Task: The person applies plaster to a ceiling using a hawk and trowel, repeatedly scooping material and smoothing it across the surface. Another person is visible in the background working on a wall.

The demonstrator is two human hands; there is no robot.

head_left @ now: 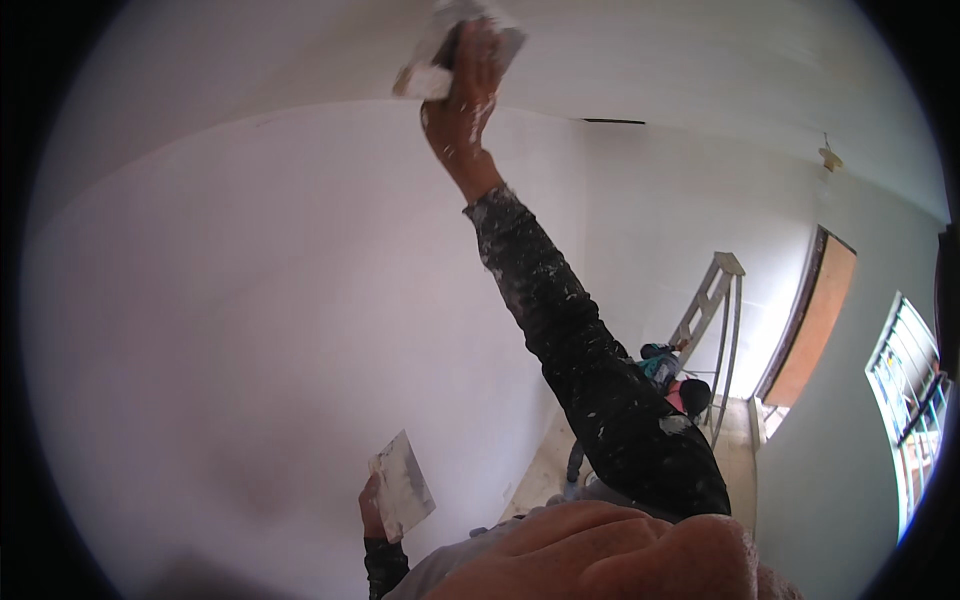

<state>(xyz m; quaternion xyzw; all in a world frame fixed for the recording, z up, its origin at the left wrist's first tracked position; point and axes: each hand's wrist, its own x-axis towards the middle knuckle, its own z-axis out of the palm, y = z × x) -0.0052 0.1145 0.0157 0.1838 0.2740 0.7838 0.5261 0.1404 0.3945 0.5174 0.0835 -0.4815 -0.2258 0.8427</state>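
My right arm, in a dark sleeve spattered with white, stretches up toward the ceiling. In my right hand (468, 105), closed, is a flat plastering trowel (428, 62) with white filler on its blade. The trowel lies at or very near the ceiling; whether it touches I cannot tell. White smears mark the back of this hand. Low on the left, my left hand (371, 508) is closed on a second flat metal plastering blade (403, 488), tilted and coated with white filler. Its fingers are mostly hidden behind the blade.
A pale wall (250, 300) runs along my left. Below and beyond my right arm stands a stepladder (728, 264), with at least one person (655, 365) beside it. An orange-brown door (815, 320) and a barred window (905, 365) are on the right. A small fixture (830, 159) hangs from the ceiling.
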